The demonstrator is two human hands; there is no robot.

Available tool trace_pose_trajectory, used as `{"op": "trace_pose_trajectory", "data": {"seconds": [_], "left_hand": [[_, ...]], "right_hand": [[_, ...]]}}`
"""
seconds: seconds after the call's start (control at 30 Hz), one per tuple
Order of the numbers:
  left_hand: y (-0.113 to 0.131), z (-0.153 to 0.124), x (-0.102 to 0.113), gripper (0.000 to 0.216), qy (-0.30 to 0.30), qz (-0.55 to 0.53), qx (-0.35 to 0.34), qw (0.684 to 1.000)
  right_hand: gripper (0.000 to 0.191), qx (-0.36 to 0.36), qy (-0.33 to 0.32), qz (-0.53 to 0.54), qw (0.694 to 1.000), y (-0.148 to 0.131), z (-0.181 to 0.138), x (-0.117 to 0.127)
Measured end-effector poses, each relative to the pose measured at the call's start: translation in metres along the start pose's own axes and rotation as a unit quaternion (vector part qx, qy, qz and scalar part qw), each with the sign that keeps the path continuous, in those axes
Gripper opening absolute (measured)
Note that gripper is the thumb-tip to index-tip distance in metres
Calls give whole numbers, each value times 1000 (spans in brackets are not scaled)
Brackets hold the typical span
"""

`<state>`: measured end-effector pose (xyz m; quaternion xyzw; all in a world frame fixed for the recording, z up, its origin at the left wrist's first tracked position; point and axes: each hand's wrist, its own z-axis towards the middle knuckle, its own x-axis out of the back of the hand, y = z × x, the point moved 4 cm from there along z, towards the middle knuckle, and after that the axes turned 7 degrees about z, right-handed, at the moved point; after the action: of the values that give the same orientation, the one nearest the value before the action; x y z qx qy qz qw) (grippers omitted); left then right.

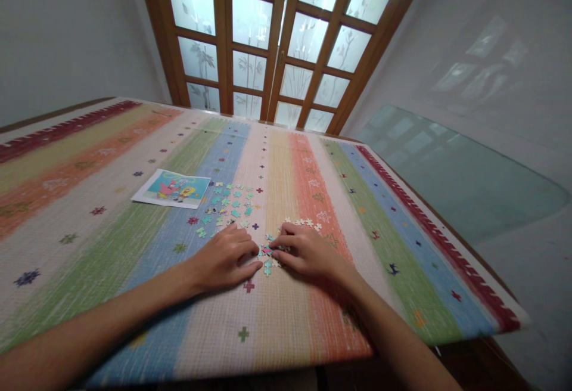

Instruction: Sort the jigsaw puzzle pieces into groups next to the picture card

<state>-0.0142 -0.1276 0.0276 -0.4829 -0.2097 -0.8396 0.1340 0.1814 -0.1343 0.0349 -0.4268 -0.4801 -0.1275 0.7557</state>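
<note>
A small cluster of jigsaw puzzle pieces (pixel 267 268), turquoise with some pink, lies on the striped cloth between my hands. My left hand (pixel 227 257) comes in from the left with curled fingers, its thumb and index finger closed at the cluster's left edge. From the right, my right hand (pixel 306 251) pinches at a pink puzzle piece (pixel 267 251) in the same cluster. Fingers partly cover the pieces they touch. Beyond my left hand, loose turquoise puzzle pieces (pixel 236 195) lie spread in rough rows. Pale puzzle pieces (pixel 309 222) sit just past my right hand.
A printed cartoon picture (pixel 176 189) lies flat, left of the loose pieces. The striped tablecloth (pixel 286 331) covers the large table, whose near edge runs below my forearms. Wooden doors (pixel 270 51) with frosted panes stand behind, and a glass panel (pixel 456 164) is at the right wall.
</note>
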Motion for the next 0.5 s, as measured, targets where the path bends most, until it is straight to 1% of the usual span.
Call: {"op": "trace_pose_trajectory", "data": {"seconds": [0.1,0.23,0.37,0.5], "left_hand": [[-1,-1,0,14,0,-4,13,1000],[-1,-1,0,20,10,-9,39,999],[-1,-1,-2,26,22,-11,61,998],[-1,-3,-5,26,19,-12,70,997]], "right_hand": [[19,-10,9,-9,1000,4,-1,3],[24,-5,16,-3,1000,-2,1,2],[28,0,-2,-17,1000,-12,4,-6],[25,-16,-13,-28,999,-11,6,-8]]}}
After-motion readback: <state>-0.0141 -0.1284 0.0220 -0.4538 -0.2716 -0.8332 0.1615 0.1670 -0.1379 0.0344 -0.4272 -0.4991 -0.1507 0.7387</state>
